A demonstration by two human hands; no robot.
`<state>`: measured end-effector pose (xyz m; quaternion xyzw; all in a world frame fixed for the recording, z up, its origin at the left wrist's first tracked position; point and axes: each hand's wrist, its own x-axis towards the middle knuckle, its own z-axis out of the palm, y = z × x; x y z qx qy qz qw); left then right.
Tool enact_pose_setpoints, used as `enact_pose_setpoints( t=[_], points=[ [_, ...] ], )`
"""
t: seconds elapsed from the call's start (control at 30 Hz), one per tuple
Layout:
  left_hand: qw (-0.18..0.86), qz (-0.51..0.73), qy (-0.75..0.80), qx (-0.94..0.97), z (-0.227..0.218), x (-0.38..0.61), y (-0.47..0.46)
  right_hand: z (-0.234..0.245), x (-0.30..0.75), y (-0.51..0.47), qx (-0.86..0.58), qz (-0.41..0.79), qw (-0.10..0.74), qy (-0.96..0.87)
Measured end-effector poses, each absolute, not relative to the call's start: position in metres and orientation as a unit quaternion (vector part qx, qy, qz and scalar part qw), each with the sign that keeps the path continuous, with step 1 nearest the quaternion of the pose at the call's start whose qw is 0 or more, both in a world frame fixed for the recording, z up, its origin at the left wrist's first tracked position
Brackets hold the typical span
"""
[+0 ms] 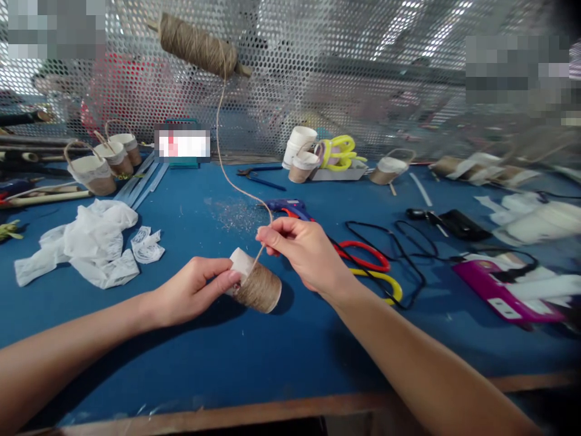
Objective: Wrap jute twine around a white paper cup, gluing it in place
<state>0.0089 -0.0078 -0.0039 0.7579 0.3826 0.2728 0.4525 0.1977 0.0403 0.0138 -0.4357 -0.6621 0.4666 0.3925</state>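
My left hand [195, 290] is closed on the white rim end of a small paper cup [261, 287], which is tilted on its side above the blue table. Brown twine covers most of the cup's wall, leaving a white band bare near the rim. Between thumb and fingers, my right hand [304, 251] pinches the twine [221, 139] just above the cup. From there the strand runs slack up to a twine spool [195, 45] hung on a stick at the mesh.
A blue glue gun [290, 208] lies behind my right hand, with red-handled scissors [367, 251] nearby. White lace [91, 242] is heaped at left. Finished small baskets [93, 175] stand at back left. Pliers [263, 177], stacked white cups [299, 145] and a purple power strip [503, 293] are also on the table.
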Motion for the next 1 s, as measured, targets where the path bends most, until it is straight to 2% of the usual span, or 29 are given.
enact_pose_setpoints(
  t=[1.0],
  points=[
    [0.403,0.291,0.312,0.81,0.0022,0.0063,-0.0109,0.0081,0.191,0.0332,-0.453,0.509,0.31,-0.662]
  ],
)
